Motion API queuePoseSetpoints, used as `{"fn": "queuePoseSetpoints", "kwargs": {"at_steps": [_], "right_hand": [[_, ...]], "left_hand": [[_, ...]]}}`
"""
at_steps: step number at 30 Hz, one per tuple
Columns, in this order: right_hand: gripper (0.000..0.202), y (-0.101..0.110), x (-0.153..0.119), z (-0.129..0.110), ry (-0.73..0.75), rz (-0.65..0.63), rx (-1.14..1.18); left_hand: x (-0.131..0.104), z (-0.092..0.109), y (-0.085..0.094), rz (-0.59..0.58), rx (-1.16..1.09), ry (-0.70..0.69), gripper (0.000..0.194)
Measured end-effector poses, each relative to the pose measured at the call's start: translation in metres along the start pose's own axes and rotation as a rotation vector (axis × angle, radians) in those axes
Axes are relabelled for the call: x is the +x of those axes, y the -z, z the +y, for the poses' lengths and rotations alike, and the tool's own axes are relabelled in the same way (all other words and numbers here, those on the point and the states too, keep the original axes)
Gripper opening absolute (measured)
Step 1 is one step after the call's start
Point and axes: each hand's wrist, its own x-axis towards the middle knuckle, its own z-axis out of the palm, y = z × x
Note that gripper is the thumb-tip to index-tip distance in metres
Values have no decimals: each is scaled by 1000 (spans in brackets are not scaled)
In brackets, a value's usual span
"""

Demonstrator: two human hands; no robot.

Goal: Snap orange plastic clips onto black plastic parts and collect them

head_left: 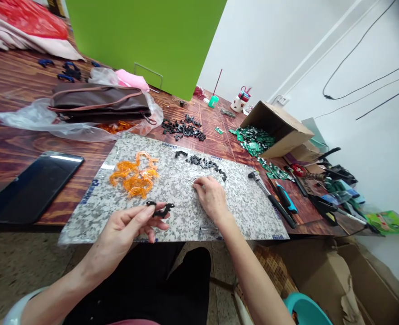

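Note:
My left hand [131, 224] holds a small black plastic bracket [161, 212] between thumb and fingers, above the front of a speckled grey board [182, 225]. My right hand [211, 198] touches the middle of the board, thumb and fingertips together beside some thin pins [196, 174]; whether it holds one is too small to tell. Orange translucent parts [134, 178] lie in a heap on the board's left. Along the back of the board runs a row of black parts [202, 162]. A few small metal pieces [208, 231] rest near its front edge.
A dark tablet [33, 185] lies left. Behind are a brown bag [100, 103], black parts [184, 128] and a green panel [145, 40]. Right are a tipped cardboard box [280, 126] with green pieces [255, 140], a ratchet [272, 198] and a blue-handled cutter [286, 197].

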Motion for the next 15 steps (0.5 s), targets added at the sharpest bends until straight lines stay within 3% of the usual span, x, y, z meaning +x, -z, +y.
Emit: {"fn": "queuePoseSetpoints", "kwargs": {"at_steps": [11,15], "right_hand": [[9,2,-4,-9,46,13,-80],[13,16,-37,-34,121,141,200]], "left_hand": [[-1,-4,-5,25,-105,-24,31],[0,-6,-4,42,-91,-33,32]]}}
